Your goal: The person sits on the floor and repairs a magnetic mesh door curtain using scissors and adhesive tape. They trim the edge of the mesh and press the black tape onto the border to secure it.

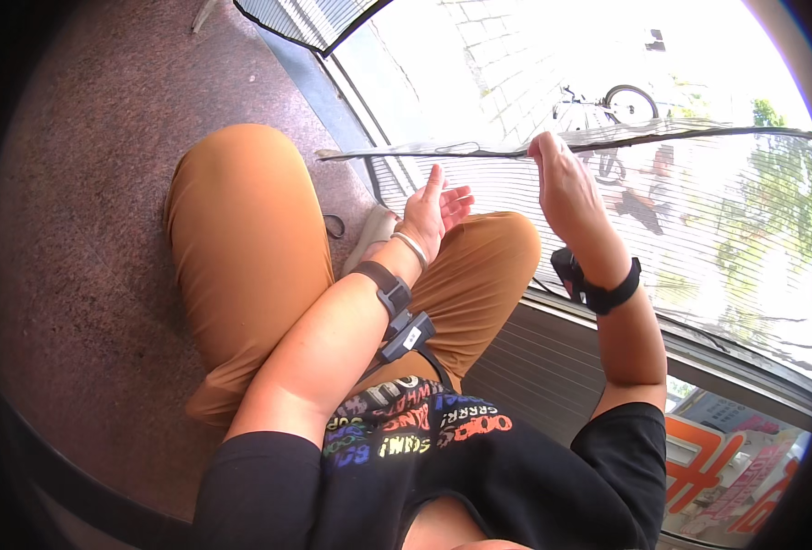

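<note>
Evidently, the right hand [569,188] pinches the dark edge of a striped translucent sheet [699,211] at upper right. Near frame centre, the left hand [433,215] is open, fingers spread, below that edge. Brown trousers [246,238] lie left of centre; speckled floor [94,229] fills the left; a bicycle [632,103] stands upper right.

A hard, reddish-brown floor with tiny specks [94,238] fills the left side of the frame. A smooth, blue-grey strip [298,82] runs along its edge near the upper middle. A pale, light-coloured shoe [369,236] sits on the floor near the middle. Just left of it is a thin, dark loop [334,225].
</note>
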A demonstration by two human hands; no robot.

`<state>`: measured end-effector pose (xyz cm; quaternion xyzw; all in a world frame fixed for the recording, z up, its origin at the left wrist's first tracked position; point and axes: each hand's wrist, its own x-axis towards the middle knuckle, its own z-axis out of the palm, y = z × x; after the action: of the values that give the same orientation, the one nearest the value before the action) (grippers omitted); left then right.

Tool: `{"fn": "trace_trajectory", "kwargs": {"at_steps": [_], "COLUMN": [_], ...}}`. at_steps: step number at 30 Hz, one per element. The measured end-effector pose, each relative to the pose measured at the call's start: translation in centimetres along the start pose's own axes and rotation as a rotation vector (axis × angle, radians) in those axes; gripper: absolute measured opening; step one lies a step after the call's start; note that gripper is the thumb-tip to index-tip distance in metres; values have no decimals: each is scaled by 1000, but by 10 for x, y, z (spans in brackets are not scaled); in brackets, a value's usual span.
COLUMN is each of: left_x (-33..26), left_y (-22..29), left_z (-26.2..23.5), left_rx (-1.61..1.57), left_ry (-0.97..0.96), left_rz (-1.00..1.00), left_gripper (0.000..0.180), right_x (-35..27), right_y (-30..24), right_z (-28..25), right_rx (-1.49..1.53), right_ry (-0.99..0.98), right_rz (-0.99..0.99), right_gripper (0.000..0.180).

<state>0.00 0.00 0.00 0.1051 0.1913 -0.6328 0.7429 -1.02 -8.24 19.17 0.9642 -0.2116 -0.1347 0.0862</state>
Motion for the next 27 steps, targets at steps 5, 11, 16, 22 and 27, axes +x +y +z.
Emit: {"fn": "trace_trajectory", "kwargs": {"at_steps": [5,11,16,22,27], "left_x": [12,-7,-7,-10,-13], "left_y": [31,4,1,2,2], "left_z": [-6,-16,-18,-11,-10], "left_rx": [-53,-94,-122,-125,-42], "left_ry": [-80,-94,-83,-95,-58], "left_rz": [76,-3,-36,27,22], "left_gripper": [39,23,12,7,11], "right_x": [-21,-39,-16,31,47], "right_y": [-18,-40,-44,-18,-23], "right_z": [15,-21,-67,-111,-67], "right_rx": [166,785,1076,713,552], "right_ry": [255,42,258,608,210], "right_rz": [-136,301,-63,-315,-191], "right_gripper": [10,5,10,16,8]}}
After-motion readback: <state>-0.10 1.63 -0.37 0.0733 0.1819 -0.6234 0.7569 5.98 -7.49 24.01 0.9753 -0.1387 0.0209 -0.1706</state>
